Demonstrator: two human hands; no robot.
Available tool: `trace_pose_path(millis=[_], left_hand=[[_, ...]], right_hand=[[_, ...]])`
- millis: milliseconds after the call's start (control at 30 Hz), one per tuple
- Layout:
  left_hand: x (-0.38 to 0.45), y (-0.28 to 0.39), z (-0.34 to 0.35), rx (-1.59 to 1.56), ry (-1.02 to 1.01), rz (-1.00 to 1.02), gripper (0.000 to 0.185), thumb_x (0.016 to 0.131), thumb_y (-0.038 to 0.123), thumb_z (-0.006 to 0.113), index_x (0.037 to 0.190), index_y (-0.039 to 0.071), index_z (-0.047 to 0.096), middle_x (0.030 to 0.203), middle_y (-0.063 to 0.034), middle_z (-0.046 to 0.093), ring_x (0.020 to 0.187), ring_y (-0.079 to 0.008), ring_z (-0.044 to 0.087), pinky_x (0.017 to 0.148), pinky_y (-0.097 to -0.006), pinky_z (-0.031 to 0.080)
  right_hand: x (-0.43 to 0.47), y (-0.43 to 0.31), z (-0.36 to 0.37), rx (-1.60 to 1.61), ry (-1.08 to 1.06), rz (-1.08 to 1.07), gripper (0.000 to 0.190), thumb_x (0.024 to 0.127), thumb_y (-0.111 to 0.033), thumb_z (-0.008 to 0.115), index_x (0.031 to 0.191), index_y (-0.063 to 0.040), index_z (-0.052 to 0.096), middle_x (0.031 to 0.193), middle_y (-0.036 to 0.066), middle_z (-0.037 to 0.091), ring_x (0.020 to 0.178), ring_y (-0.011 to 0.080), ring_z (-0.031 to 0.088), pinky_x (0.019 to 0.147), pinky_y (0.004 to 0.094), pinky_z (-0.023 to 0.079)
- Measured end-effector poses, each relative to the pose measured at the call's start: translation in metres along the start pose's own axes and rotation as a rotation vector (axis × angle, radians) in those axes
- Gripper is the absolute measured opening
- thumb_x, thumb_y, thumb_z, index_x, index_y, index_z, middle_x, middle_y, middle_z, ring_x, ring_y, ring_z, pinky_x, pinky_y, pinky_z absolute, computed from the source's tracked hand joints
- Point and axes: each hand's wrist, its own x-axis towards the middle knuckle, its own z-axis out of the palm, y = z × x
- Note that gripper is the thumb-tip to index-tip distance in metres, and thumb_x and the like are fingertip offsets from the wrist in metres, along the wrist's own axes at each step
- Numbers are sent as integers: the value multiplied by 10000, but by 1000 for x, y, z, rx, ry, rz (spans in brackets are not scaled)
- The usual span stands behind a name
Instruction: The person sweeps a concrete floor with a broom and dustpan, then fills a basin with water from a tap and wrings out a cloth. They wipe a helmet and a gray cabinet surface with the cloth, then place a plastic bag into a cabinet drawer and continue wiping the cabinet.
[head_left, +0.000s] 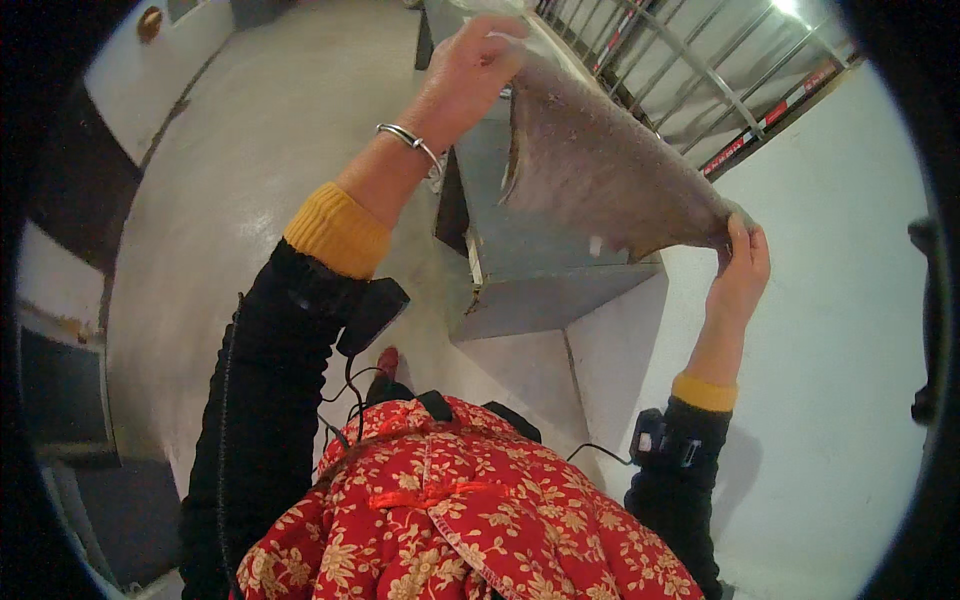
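A worn greyish-brown cloth (600, 157) is stretched between my two raised hands, its lower edge ragged and hanging free. At the cloth's upper left corner, my left hand (480, 71) pinches it; a metal bangle circles that wrist. My right hand (741, 251) grips the opposite corner, lower and farther right, beside the white wall. Behind and below the cloth lies a grey countertop (525, 244), partly hidden by it.
Metal window bars (697, 67) rise above a sill at the upper right. The white wall (832, 315) stands close on the right. The counter's front corner (480, 289) is chipped. Pale floor (262, 150) extends to the left, with a dark-framed object (64, 390) at far left.
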Motion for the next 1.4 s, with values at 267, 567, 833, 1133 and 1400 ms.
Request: trace_pose_path(millis=[267,567,833,1133,1400], left_hand=[[-88,-199,-6,69,-777,-161,578,801,167,709,1311,72,456,1203,-168,571,1062,-331,578,923,-395,475],[-136,-335,-93,17,-570,-1028,472,842,214,695,1239,28,520,1123,-142,601,965,-217,627,807,-335,525],[-200,-334,-120,9,-379,-1301,307,900,157,610,1185,60,548,1023,-60,601,869,-165,624,706,-298,529],[-193,-301,-136,9,-243,-1491,271,901,130,600,1151,33,560,978,-83,630,847,-164,652,687,-285,535],[-162,-332,-131,-119,-283,-1283,268,922,159,601,1151,24,565,997,-103,648,840,-188,655,743,-312,540]], right_hand=[[-91,193,31,-1112,-199,478,491,810,-341,704,1117,22,581,1107,168,589,1020,289,550,914,381,433],[-50,306,134,-1185,-256,536,863,796,-555,648,1456,-92,339,1491,273,281,1369,416,300,1101,500,276],[36,435,225,-1444,-426,241,846,850,-655,498,1479,-119,321,1531,271,197,1428,416,148,1119,564,137],[104,501,282,-1540,-480,76,594,965,-454,402,1433,-89,408,1543,183,250,1434,336,192,1131,526,149],[-6,406,243,-1274,-716,48,594,930,-400,498,1429,-92,404,1548,173,222,1434,351,170,1142,533,107]])
